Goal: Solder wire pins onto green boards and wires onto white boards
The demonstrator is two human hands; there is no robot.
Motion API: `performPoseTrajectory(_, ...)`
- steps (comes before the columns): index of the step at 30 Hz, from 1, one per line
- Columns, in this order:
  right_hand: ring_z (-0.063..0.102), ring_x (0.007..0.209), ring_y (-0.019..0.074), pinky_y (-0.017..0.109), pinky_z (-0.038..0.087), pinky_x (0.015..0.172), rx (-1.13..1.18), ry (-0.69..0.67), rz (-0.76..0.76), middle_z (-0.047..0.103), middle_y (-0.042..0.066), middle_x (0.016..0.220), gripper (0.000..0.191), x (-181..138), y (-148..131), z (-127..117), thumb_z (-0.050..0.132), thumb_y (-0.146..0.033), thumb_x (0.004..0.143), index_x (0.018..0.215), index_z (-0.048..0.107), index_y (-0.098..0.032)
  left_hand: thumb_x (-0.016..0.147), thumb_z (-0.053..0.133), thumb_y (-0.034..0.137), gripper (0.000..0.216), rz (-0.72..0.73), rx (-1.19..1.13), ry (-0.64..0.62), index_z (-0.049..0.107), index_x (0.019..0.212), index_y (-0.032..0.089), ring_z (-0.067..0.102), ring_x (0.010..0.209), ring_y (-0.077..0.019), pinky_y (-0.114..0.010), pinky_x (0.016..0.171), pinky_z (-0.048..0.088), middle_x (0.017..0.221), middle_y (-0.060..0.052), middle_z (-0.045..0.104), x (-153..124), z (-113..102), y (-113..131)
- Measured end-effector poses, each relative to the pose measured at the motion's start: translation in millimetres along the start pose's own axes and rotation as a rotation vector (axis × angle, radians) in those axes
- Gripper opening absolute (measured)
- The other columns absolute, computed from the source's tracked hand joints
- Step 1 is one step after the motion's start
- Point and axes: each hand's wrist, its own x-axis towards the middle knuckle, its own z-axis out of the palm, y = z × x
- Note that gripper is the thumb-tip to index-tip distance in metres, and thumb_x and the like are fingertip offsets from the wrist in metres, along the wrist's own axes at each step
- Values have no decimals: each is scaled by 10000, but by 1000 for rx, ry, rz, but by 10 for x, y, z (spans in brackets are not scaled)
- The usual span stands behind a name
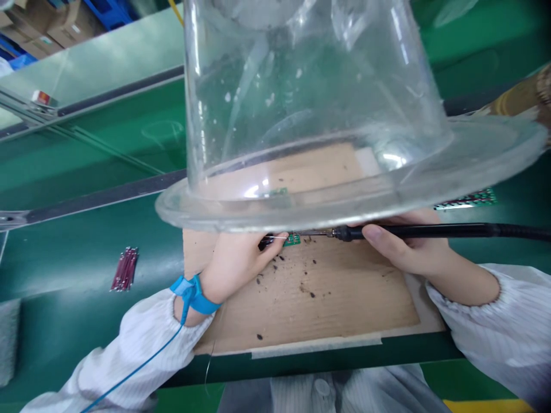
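My right hand (pixel 404 244) is closed around the black handle of a soldering iron (pixel 430 231). The iron's tip points left and meets a small green circuit board (pixel 293 239) lying on a cardboard sheet (pixel 353 287). On the board's left side my left hand (pixel 243 255), with a blue wrist strap (pixel 196 293), pinches a thin pale wire (pixel 275 237) that reaches the board. Something dark shows between those fingers, too small to name. A clear funnel-shaped hood (pixel 318 103) hangs over the work, its rim covering part of both hands.
Left on the green bench lies a bundle of dark red wires (pixel 124 269). More green boards (pixel 469 199) lie at the right. Another small board (pixel 279 191) shows through the hood. Dark specks dot the cardboard. Cardboard boxes (pixel 71 26) stand at the back left.
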Motion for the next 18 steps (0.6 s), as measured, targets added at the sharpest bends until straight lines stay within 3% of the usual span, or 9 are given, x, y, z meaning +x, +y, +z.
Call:
performPoseTrajectory(4, 635, 517, 148, 283, 472, 457, 64, 44, 27, 730, -21, 700, 109, 14, -10, 4, 662, -348, 999, 979, 765, -316, 1011, 648, 287, 130, -11, -11, -11, 672, 910, 208, 695, 954, -214, -346, 865, 561, 1045, -57, 726, -1, 2, -3)
performPoseTrajectory(18, 681, 578, 157, 281, 515, 528, -83, -5, -59, 740, -25, 727, 101, 15, -14, -22, 675, -242, 956, 1003, 751, -289, 990, 666, 236, 89, -1, -29, 5, 679, 911, 198, 684, 943, -211, -343, 842, 537, 1043, -56, 712, -11, 20, -24)
